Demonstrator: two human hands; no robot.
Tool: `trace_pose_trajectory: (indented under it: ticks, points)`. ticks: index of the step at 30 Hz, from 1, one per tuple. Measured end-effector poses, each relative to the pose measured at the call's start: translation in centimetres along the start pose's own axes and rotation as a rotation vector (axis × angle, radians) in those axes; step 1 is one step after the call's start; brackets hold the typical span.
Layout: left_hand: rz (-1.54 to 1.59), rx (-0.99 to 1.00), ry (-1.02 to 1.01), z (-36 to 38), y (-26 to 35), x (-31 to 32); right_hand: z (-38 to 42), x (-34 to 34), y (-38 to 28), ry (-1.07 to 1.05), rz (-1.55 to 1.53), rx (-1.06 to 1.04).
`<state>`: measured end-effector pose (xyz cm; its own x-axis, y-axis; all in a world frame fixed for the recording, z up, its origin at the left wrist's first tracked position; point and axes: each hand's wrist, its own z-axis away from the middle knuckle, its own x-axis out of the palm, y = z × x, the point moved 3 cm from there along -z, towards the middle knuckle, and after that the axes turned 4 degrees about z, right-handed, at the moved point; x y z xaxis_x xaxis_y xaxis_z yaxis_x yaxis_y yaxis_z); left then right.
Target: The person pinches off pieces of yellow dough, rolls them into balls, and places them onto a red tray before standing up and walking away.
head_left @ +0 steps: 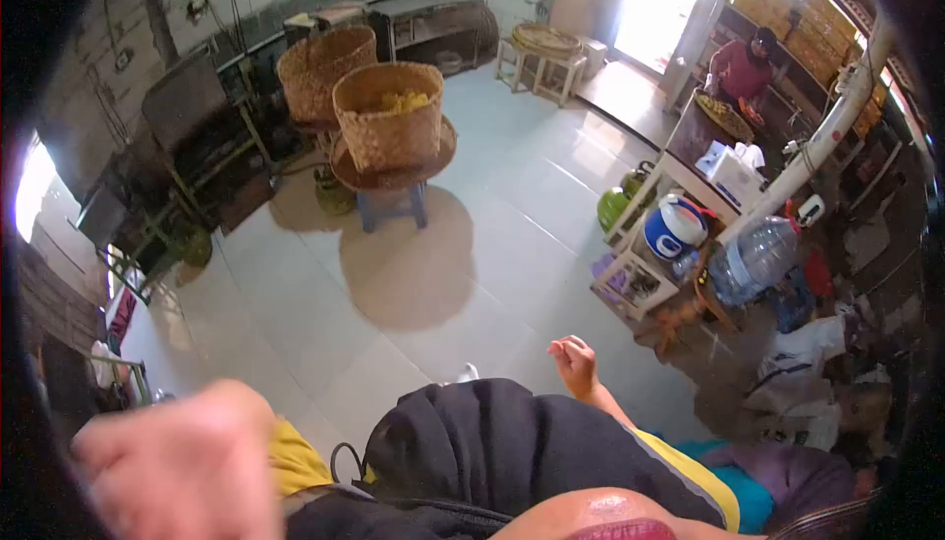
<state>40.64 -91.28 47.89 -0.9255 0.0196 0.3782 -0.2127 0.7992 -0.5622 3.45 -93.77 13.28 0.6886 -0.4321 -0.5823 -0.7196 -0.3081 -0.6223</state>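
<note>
Close to the camera at the lower left, my left hand is large and smeared by motion, so its fingers cannot be made out. My right hand is held over the tiled floor in front of my dark clothing, its fingers curled together; whether anything small is inside is hidden. Neither hand touches a basket. Farther off, a woven basket with yellow pieces in it stands on a round tray on a blue stool. A second woven basket is just behind it.
At the right stand a blue and white cooler jug, a large water bottle and green gas cylinders. A person works behind a counter at the upper right. Round woven trays lie on a wooden stool.
</note>
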Motion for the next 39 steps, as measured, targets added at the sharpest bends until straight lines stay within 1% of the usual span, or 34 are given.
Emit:
trace_pose_trajectory:
  ticks: [1, 2, 3, 4, 5, 6, 7, 8, 9, 10, 11, 12, 13, 14, 15, 17, 19, 20, 21, 22, 23, 25, 26, 27, 28, 29, 31, 32, 33, 35, 36, 37, 38, 39]
  points:
    - [-0.114, -0.039, -0.671, 5.0, -1.4, -0.4, -1.9, 1.1, 0.9, -0.049, -0.003, -0.027]
    - [-0.597, -0.723, -1.219, 9.1, -0.6, -1.8, -3.9, 1.9, 1.5, -0.06, 0.022, -0.026]
    - [-0.482, -0.548, -1.16, 17.3, -3.2, -2.4, -6.0, 2.7, 2.2, -0.042, 0.013, -0.022]
    - [-0.669, -0.712, -1.477, 23.4, -3.1, -5.2, -7.8, 3.6, 2.7, -0.062, 0.006, -0.011]
    - [-0.632, -1.054, -1.606, 29.4, -1.6, -10.3, -9.8, 4.4, 3.4, -0.088, 0.001, 0.003]
    - [-0.623, -1.435, -1.846, 33.9, 1.1, -15.8, -12.2, 4.9, 3.4, -0.104, -0.041, -0.014]
    - [-0.661, -1.712, -2.208, 37.0, 3.6, -20.1, -14.4, 5.9, 4.3, -0.098, -0.041, -0.017]
    - [-0.664, -2.019, -2.409, 39.1, 6.1, -23.5, -16.1, 7.1, 5.2, -0.18, -0.056, -0.033]
    - [-0.603, -2.065, -2.583, 39.9, 8.3, -25.1, -17.6, 8.4, 6.2, -0.268, -0.074, -0.046]
    - [-0.566, -2.246, -2.513, 40.9, 10.1, -26.3, -19.1, 10.0, 7.3, -0.426, -0.025, -0.034]
    - [-0.524, -2.423, -2.429, 42.3, 11.8, -27.4, -21.0, 10.9, 7.7, -0.436, -0.025, -0.03]
    - [-0.517, -2.43, -2.428, 44.8, 14.1, -29.2, -23.1, 12.0, 7.5, -0.49, -0.072, -0.088]
    - [-0.514, -2.427, -2.255, 47.8, 16.3, -31.1, -25.1, 13.0, 7.3, -0.542, -0.12, -0.142]
    - [-0.509, -2.413, -2.09, 49.2, 15.5, -30.3, -27.3, 13.6, 7.4, -0.543, -0.119, -0.133]
    - [-0.502, -2.413, -2.095, 50.7, 14.1, -30.3, -29.8, 13.8, 7.3, -0.488, -0.202, -0.159]
    - [-0.584, -2.615, -1.682, 50.2, 3.8, -23.2, -35.4, 13.3, 7.4, -0.43, -0.286, -0.185]
    - [-0.721, -2.38, -1.493, 52.7, -5.4, -19.1, -41.1, 11.6, 7.8, -0.377, -0.328, -0.073]
    - [-0.693, -2.276, -1.275, 55.0, -10.0, -17.9, -44.0, 10.3, 8.4, -0.307, -0.363, -0.087]
    - [-0.66, -2.135, -1.172, 54.4, -16.3, -13.1, -46.7, 8.3, 8.8, -0.24, -0.395, -0.1]
    - [-0.569, -2.101, -1.025, 54.6, -21.4, -9.2, -49.6, 5.8, 8.9, -0.195, -0.467, -0.141]
    - [-0.394, -1.898, -0.895, 54.2, -26.5, -4.7, -52.1, 3.1, 8.5, -0.15, -0.537, -0.178]
    - [-0.161, -1.744, -0.768, 51.5, -34.9, 4.5, -55.3, -2.8, 5.9, 0.134, -0.588, -0.189]
    - [-0.06, -1.535, -0.75, 50.3, -38.0, 8.0, -56.3, -5.1, 4.9, 0.31, -0.65, -0.243]
    - [0.034, -1.33, -0.728, 49.1, -40.4, 11.2, -56.2, -7.4, 5.5, 0.418, -0.681, -0.147]
    - [0.238, -1.195, -0.61, 47.9, -42.3, 14.8, -58.1, -9.5, 3.8, 0.361, -0.586, -0.583]
    - [0.434, -1.062, -0.496, 47.0, -43.7, 18.1, -58.5, -10.6, 3.9, 0.296, -0.81, -0.689]
    - [0.846, -0.869, -0.302, 47.1, -45.6, 23.7, -60.0, -11.6, 2.2, 0.353, -0.746, -0.768]
    - [0.889, -0.85, -0.279, 47.4, -46.0, 25.6, -60.7, -12.0, 2.8, 0.371, -0.742, -0.75]
    - [0.927, -0.826, -0.254, 47.9, -46.5, 27.2, -61.4, -12.2, 3.4, 0.371, -0.664, -0.804]
    - [0.908, -0.762, -0.164, 49.3, -47.7, 30.1, -62.8, -12.8, 5.6, 0.37, -0.582, -0.865]
    - [0.843, -0.707, -0.093, 50.6, -48.4, 31.2, -63.5, -13.3, 6.9, 0.534, -0.432, -0.858]
    - [0.842, -0.705, -0.09, 51.8, -49.1, 32.7, -64.1, -13.8, 8.3, 0.692, -0.281, -0.845]
    - [0.642, -0.627, 0.028, 52.8, -49.9, 33.6, -65.0, -14.4, 9.5, 0.813, -0.217, -0.827]
    - [0.44, -0.532, 0.15, 53.6, -50.6, 34.5, -66.1, -14.9, 10.9, 1.029, -0.217, -0.919]
